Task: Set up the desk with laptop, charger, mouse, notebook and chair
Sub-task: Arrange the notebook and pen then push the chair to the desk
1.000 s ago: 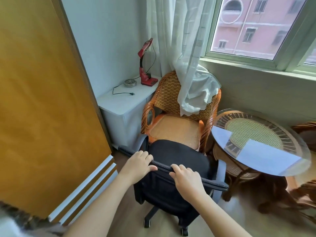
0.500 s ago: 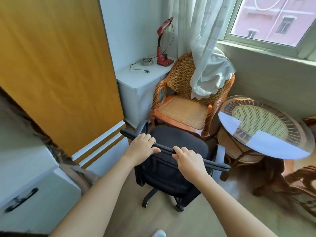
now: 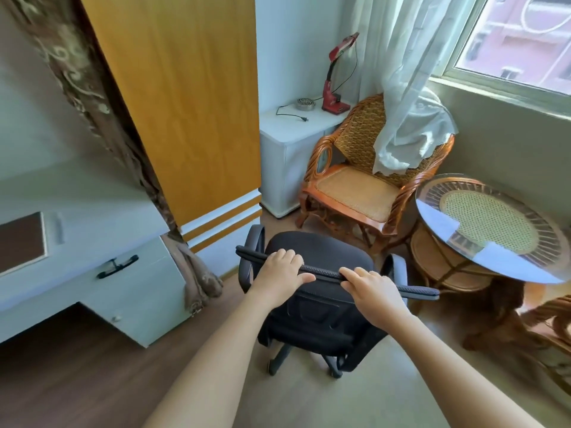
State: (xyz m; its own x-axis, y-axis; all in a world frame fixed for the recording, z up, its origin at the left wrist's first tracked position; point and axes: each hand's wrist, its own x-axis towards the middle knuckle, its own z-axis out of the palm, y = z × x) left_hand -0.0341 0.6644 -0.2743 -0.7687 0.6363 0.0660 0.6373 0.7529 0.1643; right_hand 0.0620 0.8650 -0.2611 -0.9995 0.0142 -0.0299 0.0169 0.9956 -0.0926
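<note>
A black office chair [image 3: 321, 254] on casters stands on the floor in front of me, its backrest toward me. My left hand [image 3: 279, 274] grips the top edge of the backrest left of centre. My right hand [image 3: 375, 291] grips the same edge to the right. A pale desk [image 3: 86, 211] with a drawer and a black handle stands at the left; a brown flat item [image 3: 20, 242] lies on its top. No laptop, charger or mouse is in view.
A rattan armchair [image 3: 364, 180] with a white curtain draped over it stands just beyond the office chair. A round glass-topped rattan table [image 3: 494, 233] is at the right. A white cabinet [image 3: 293, 143] holds a red lamp [image 3: 333, 75]. An orange wardrobe door [image 3: 185, 103] and a patterned curtain stand left.
The office chair has rolled back away from the rattan armchair and the window corner with both hands on it. My view has swung left, bringing the desk into sight.
</note>
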